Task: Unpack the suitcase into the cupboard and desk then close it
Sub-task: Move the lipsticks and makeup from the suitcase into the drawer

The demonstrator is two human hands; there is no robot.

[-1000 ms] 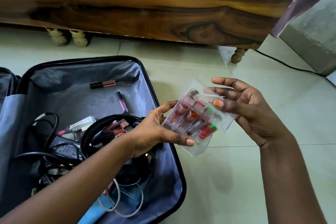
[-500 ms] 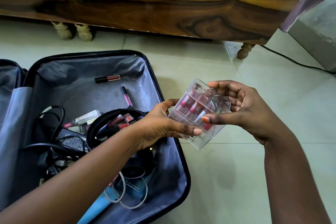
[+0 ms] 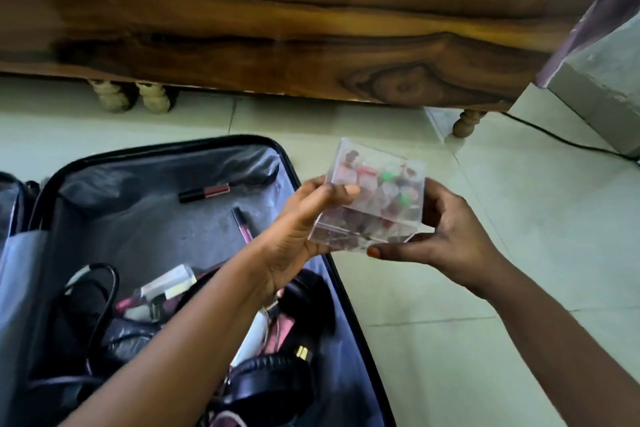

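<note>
- Lying open on the pale tiled floor, the black hard-shell suitcase (image 3: 166, 218) is waiting, cables and headphones inside.
- I am gripping the clear plastic box of small coloured bottles (image 3: 372, 196) above the suitcase's right rim, level so nothing spills.
- I am clasping it with my left hand (image 3: 298, 236) and right hand (image 3: 446, 236) at opposite sides.
</note>
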